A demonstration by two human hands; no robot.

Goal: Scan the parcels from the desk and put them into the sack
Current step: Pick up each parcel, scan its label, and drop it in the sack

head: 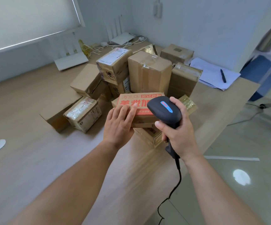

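- Left hand (118, 124): fingers were laid straight and flat on the orange-printed parcel (136, 103).
- Right hand (178, 127): fingers were clenched around the black scanner (164, 111), held at the parcel's 3 o'clock edge.
- Parcel: was seen at the 6 o'clock side of the carton pile (147, 73) on the desk (34, 159).

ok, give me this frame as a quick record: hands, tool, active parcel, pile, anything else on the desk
left hand: left hand rests flat, fingers straight, on the red-printed parcel
right hand: right hand grips the barcode scanner, head over that parcel
active parcel: on top of a lower box at the pile's near edge
pile: brown cardboard parcels heaped on the desk
other: papers with pen
sack: not in view
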